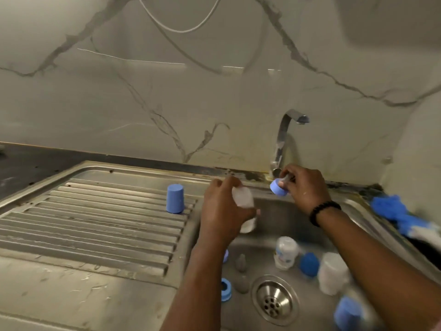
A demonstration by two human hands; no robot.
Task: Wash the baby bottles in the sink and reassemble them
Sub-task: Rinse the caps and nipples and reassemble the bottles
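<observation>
Two hands are seen over the steel sink (281, 211): the left hand (223, 209) is wrapped round a clear bottle body (244, 206), held above the basin, and the right hand (301, 185) pinches a blue screw ring (278, 187) near the base of the tap (284, 137), with what looks like a teat or tap lever between its fingers, though blur leaves that uncertain. The bottle is judged to be light, stiff plastic, likely slippery when wet, so a grip round the middle of its wall is thought safest; the ring is best taken by its ribbed edge. More parts lie in the basin near the drain (274, 299): a second clear bottle (285, 253), a clouded bottle (333, 273), a blue cap (309, 263), another blue piece (347, 314) at the near right, a blue ring (225, 289) and two grey teats (241, 273), which are judged soft and easily squashed. One blue cap (175, 198) is stood upside down on the ribbed draining board (95, 223), well apart from the rest. A blue cloth (391, 211) is bunched on the sink's right rim. The worktop (28, 163) behind is dark, and the marble-veined wall (167, 91) is stained along the seam where the sink meets it. No water is seen running.
</observation>
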